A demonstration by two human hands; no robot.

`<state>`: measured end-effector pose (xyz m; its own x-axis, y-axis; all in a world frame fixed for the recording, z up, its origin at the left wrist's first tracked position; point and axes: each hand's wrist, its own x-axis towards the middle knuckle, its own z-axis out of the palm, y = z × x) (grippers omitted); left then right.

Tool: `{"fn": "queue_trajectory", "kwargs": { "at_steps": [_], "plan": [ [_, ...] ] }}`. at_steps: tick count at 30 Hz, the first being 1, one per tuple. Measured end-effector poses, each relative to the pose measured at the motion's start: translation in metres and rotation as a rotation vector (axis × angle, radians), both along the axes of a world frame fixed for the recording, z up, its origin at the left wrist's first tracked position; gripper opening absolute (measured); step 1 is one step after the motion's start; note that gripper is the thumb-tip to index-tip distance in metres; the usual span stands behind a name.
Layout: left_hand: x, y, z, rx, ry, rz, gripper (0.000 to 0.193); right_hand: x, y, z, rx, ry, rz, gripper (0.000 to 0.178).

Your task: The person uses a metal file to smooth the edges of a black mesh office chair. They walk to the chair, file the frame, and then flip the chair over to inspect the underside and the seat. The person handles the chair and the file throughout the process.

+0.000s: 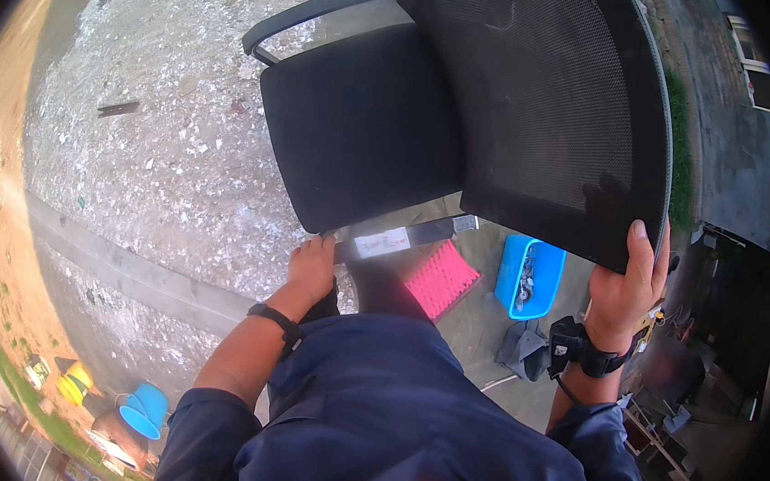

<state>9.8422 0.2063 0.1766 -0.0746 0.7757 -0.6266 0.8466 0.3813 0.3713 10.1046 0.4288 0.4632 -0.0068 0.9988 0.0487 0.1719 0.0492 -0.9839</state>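
A black office chair with a padded seat (362, 132) and a mesh backrest (566, 106) stands in front of me, its backrest toward my right. My left hand (312, 270) is closed round the front end of the near armrest (430, 233), which carries white labels. My right hand (627, 288) grips the near edge of the backrest, the thumb on the mesh side and the other fingers partly hidden behind the rim. The far armrest (319, 10) reaches out on the other side of the seat. The chair's base is hidden under the seat.
Below the near armrest lies a pink knobbly mat (443, 279), beside a blue bin (549, 279) holding small items and a crumpled grey cloth (525, 349). Pale debris (166, 150) litters the ground at left. A blue bucket (144, 411) and a yellow object (74, 384) stand at lower left.
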Motion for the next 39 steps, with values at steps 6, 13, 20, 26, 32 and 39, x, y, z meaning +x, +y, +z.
{"fn": "queue_trajectory", "kwargs": {
  "at_steps": [6, 13, 20, 26, 32, 39],
  "plan": [
    [-0.032, 0.003, 0.009, 0.021, -0.014, -0.044, 0.043, -0.006, -0.001, 0.001, -0.020, 0.072, -0.011, 0.043],
    [-0.077, -0.006, 0.018, 0.082, 0.008, -0.061, 0.040, -0.017, -0.030, -0.002, -0.063, 0.164, -0.102, 0.043],
    [-0.123, -0.023, 0.008, 0.162, -0.003, -0.155, 0.038, -0.021, -0.087, -0.017, -0.032, 0.081, -0.247, 0.040],
    [-0.160, -0.036, 0.002, 0.152, -0.012, -0.216, 0.039, -0.051, -0.134, -0.022, -0.061, 0.136, -0.337, 0.041],
    [-0.188, -0.046, -0.003, 0.154, 0.028, -0.263, 0.037, -0.062, -0.187, -0.032, -0.105, 0.146, -0.394, 0.040],
    [-0.197, -0.054, -0.013, 0.099, 0.092, -0.317, 0.033, -0.051, -0.241, -0.063, -0.131, 0.190, -0.428, 0.043]
  ]
}}
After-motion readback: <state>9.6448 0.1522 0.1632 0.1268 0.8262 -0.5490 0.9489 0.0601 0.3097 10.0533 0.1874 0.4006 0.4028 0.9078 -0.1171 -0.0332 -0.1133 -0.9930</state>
